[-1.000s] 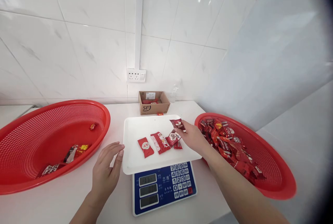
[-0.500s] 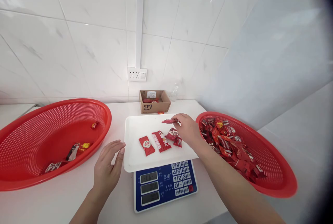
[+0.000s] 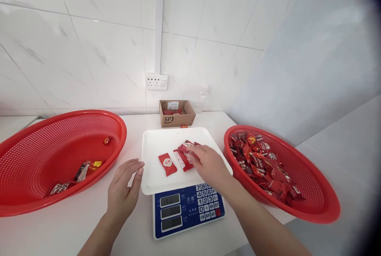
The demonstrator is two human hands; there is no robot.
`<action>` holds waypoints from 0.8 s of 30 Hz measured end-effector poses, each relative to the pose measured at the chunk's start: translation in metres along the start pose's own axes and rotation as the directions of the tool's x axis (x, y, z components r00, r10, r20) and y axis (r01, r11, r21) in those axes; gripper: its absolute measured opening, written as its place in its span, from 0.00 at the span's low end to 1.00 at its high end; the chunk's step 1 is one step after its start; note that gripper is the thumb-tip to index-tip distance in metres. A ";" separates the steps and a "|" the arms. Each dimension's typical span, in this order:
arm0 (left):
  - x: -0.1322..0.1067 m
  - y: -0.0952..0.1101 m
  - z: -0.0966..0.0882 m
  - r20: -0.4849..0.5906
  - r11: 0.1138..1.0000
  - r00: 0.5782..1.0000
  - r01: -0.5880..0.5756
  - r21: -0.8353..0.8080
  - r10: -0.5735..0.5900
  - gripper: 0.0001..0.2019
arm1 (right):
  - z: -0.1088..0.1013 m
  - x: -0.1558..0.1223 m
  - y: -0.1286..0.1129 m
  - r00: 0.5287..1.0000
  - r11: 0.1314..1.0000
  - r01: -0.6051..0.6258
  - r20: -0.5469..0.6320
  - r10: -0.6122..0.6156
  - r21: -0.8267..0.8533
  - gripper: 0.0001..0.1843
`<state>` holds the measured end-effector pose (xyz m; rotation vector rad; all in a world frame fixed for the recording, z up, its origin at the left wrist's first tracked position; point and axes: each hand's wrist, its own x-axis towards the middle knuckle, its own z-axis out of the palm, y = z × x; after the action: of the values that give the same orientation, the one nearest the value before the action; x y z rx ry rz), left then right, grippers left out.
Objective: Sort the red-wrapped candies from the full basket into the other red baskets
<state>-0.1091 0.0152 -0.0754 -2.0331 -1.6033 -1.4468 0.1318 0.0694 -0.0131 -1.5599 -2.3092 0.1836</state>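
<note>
R hand (image 3: 208,164) over tray pkts (image 3: 183,162); wht tabletop (image 3: 133,220), tiled wall (image 3: 110,57) bhd.

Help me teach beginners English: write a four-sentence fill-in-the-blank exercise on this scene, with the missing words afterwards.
The right hand is over packets on a tray colored ____.
The big letters on the cardboard box read ____.
Both perforated baskets are colored ____.
The fuller basket is on the picture's ____ side.

Missing words: white; SF; red; right.
</note>
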 end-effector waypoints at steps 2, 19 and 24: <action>0.000 0.000 0.000 0.007 1.000 1.000 0.000 -0.002 0.000 0.08 | 0.006 -0.009 -0.013 0.996 1.000 -0.002 0.087 0.004 -0.023 0.16; -0.002 0.008 -0.001 0.025 0.997 1.000 -0.015 -0.075 0.017 0.07 | 0.016 -0.024 -0.011 0.916 0.223 -0.268 0.176 0.362 0.937 0.21; 0.003 0.033 -0.013 0.178 0.948 0.980 0.135 -0.287 -0.086 0.08 | 0.020 -0.040 -0.030 0.910 -0.024 -0.284 0.278 0.307 0.958 0.20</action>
<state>-0.0893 -0.0049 -0.0531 -2.3127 -1.6724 -1.6919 0.1114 0.0230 -0.0310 -1.0647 -0.9873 1.5399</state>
